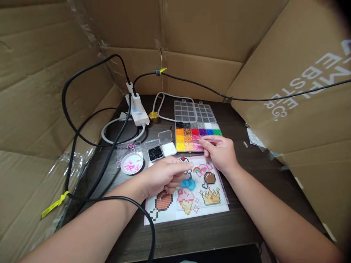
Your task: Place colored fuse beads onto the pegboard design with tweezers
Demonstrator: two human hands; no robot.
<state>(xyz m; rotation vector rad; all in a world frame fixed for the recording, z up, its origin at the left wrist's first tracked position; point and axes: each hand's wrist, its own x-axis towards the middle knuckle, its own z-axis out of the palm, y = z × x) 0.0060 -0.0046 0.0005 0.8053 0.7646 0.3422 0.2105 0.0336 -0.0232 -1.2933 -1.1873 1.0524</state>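
My left hand [163, 176] rests on a pattern sheet [189, 199] with pixel pictures of an ice cream, a crown and a heart. Its index finger is stretched out to the right and the other fingers are curled. A clear pegboard [203, 182] lies over the sheet. My right hand [219, 151] pinches pink tweezers [207, 138] over the pink compartment of an open bead box [197, 136] filled with sorted coloured beads.
A small white dish with pink beads [132, 163] and two small boxes of black [155, 152] and white beads [169, 148] sit to the left. A white power adapter [138, 109] and black cables [109, 153] cross the dark table [192, 233]. Cardboard walls [287, 73] surround it.
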